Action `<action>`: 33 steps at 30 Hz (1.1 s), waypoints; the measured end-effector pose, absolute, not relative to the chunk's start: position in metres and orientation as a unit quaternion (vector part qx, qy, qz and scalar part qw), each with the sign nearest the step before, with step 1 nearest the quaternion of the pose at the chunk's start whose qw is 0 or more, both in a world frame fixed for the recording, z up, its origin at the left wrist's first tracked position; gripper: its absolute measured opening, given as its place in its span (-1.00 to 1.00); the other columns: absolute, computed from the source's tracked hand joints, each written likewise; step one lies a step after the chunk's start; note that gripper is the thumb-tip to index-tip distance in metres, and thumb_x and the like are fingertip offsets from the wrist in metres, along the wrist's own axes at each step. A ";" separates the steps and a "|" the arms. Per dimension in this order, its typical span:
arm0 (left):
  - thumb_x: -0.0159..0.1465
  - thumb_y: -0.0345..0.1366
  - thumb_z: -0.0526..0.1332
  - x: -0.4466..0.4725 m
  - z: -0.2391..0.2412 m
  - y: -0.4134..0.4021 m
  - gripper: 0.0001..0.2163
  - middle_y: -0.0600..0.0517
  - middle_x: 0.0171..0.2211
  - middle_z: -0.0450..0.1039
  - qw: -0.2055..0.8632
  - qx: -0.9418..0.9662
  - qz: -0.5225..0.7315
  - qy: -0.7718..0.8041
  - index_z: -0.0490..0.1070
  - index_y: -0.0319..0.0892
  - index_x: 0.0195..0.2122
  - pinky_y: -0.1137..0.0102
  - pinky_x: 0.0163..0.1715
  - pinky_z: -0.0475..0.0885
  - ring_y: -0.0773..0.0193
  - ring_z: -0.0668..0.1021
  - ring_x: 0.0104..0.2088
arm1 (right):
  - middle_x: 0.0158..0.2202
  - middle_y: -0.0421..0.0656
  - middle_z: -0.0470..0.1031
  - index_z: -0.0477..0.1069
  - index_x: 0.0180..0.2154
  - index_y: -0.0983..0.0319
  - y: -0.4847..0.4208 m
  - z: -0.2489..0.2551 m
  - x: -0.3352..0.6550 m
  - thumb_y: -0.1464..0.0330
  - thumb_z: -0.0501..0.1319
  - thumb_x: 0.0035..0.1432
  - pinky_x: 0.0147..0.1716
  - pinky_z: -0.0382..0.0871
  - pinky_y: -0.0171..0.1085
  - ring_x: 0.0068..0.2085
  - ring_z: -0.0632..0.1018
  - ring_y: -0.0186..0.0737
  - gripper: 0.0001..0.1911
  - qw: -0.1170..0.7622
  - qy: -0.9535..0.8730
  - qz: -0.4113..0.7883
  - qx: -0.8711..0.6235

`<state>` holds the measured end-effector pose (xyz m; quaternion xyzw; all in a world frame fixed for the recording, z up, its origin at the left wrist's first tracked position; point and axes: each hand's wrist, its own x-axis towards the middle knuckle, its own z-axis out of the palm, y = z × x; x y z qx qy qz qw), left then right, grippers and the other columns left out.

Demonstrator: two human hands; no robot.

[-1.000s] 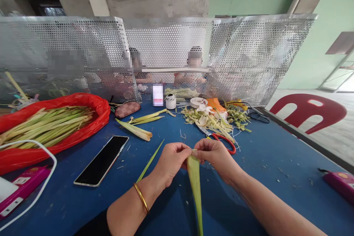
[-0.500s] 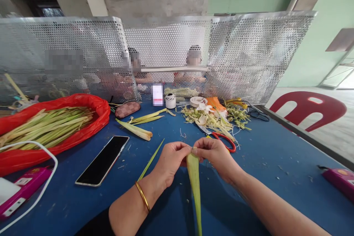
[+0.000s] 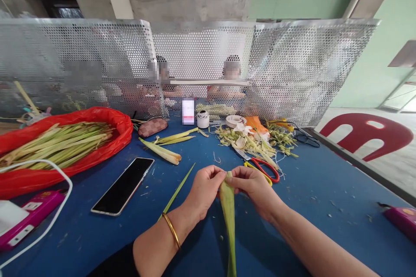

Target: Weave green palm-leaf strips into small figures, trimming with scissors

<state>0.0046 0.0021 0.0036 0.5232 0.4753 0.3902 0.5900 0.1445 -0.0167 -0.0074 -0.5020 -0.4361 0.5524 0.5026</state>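
A long green palm leaf strip (image 3: 229,216) runs from my lap up to the middle of the blue table (image 3: 312,190). My left hand (image 3: 204,188), with a gold bangle on its wrist, pinches the strip's top end from the left. My right hand (image 3: 253,186) pinches the same end from the right, fingertips nearly touching the left ones. Red-handled scissors (image 3: 264,166) lie just beyond my right hand. A thin green leaf sliver (image 3: 177,190) lies beside my left wrist.
A red bag of palm leaves (image 3: 61,145) lies at the left, a black phone (image 3: 124,186) beside it. Leaf trimmings (image 3: 253,140), tape rolls and a thread spool (image 3: 203,119) sit near a perforated metal screen (image 3: 201,60). People sit behind it. Pink devices lie at both table edges.
The view has shifted slightly. My hands keep pinching the leaf's top end, with the fingers working it a little.
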 end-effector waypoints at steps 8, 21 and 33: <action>0.06 -0.24 0.23 0.004 0.007 0.003 -0.86 0.11 -0.65 0.35 0.626 0.482 0.387 0.476 0.39 -0.21 -0.53 0.52 -0.64 0.26 0.38 0.39 -0.62 | -0.60 -0.27 0.34 0.39 -0.55 0.24 -0.016 -0.009 0.144 0.18 0.41 -0.19 -0.48 0.20 -0.31 -0.51 0.33 -0.34 -0.69 0.513 -0.496 0.475 -0.514; 0.09 -0.12 0.29 0.003 0.006 0.004 -0.73 0.02 -0.52 0.46 0.689 0.438 0.390 0.426 0.43 -0.24 -0.36 0.44 -0.49 0.39 0.28 0.52 -0.49 | -0.56 -0.25 0.38 0.41 -0.53 0.25 -0.015 -0.009 0.145 0.23 0.41 -0.15 -0.47 0.25 -0.33 -0.51 0.34 -0.36 -0.74 0.520 -0.466 0.510 -0.503; -0.02 -0.12 0.38 0.003 0.001 0.004 -0.69 0.04 -0.54 0.46 0.694 0.402 0.376 0.464 0.35 -0.21 -0.41 0.40 -0.47 0.39 0.22 0.56 -0.47 | -0.62 -0.27 0.34 0.37 -0.59 0.23 -0.015 -0.010 0.143 0.20 0.42 -0.21 -0.51 0.22 -0.32 -0.54 0.31 -0.36 -0.69 0.522 -0.471 0.486 -0.520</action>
